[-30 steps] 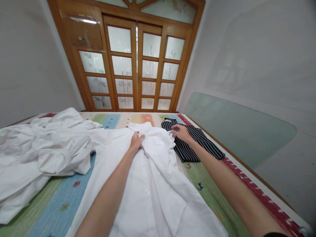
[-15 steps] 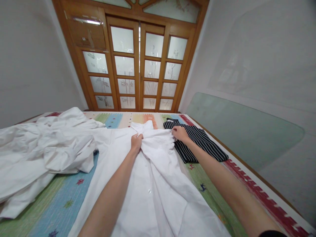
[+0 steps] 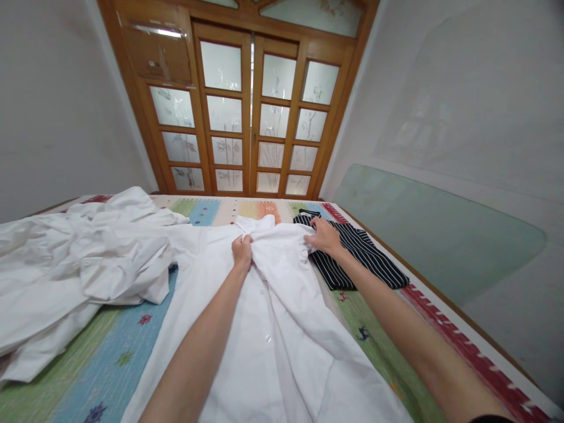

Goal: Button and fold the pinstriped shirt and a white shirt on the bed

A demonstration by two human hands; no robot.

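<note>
A white button-up shirt (image 3: 247,329) lies spread out lengthwise in front of me, its collar at the far end. Just below the collar, my left hand (image 3: 242,251) is closed on a bunched fold of the shirt's front, and creases run down from it. My right hand (image 3: 325,236) is at the shirt's right shoulder edge, thumb and forefinger apart around the cloth there. Partly under that hand is a folded black-and-white striped garment (image 3: 370,258).
A heap of crumpled white cloth (image 3: 88,258) lies on the left. Beneath everything is a colourful patterned cover (image 3: 126,335). A pale green panel (image 3: 440,229) leans along the right wall, and wooden glazed doors (image 3: 249,117) stand at the back.
My right hand has loosened its pinch at the shirt's shoulder edge, its fingers now spread. My left hand keeps its grip on the fold. The view has shifted slightly.
</note>
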